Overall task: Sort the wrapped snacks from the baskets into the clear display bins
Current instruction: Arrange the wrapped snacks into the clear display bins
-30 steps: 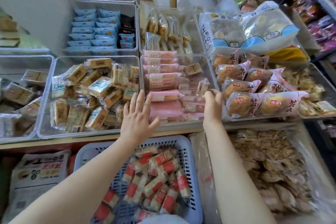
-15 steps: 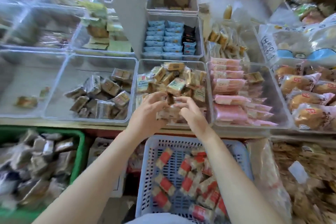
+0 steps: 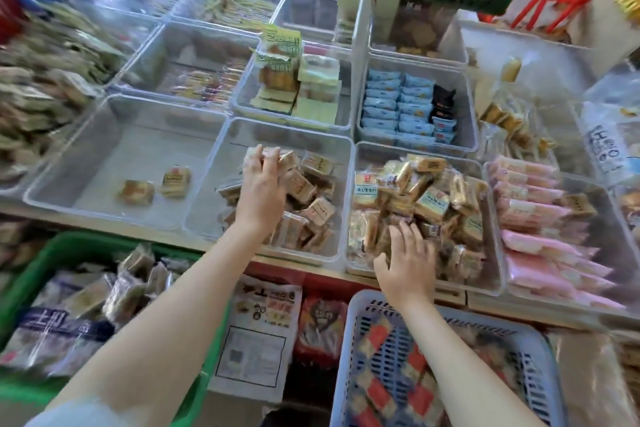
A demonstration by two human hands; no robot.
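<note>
My left hand [image 3: 260,185] reaches into a clear bin [image 3: 221,163] of brown wrapped snacks and grips one wrapped snack [image 3: 277,158] at the bin's far side. My right hand [image 3: 407,255] lies with spread fingers on the heap of mixed wrapped cakes in the neighbouring clear bin [image 3: 360,156]; whether it holds any is hidden. Below it stands a blue basket [image 3: 360,308] of red-and-white wrapped snacks. A green basket [image 3: 65,243] of wrapped snacks sits at the lower left.
A nearly bare clear bin [image 3: 104,135] at the left holds two snacks. Pink packs [image 3: 533,218] fill the bin at the right. Blue packs [image 3: 398,107] and green-yellow packs [image 3: 298,80] sit in bins behind. A white divider post [image 3: 362,45] rises between bins.
The view has swung left. My hands were together over the mixed-cake bin; now the left has moved into the brown-snack bin with a snack, and the right has dropped onto the cakes.
</note>
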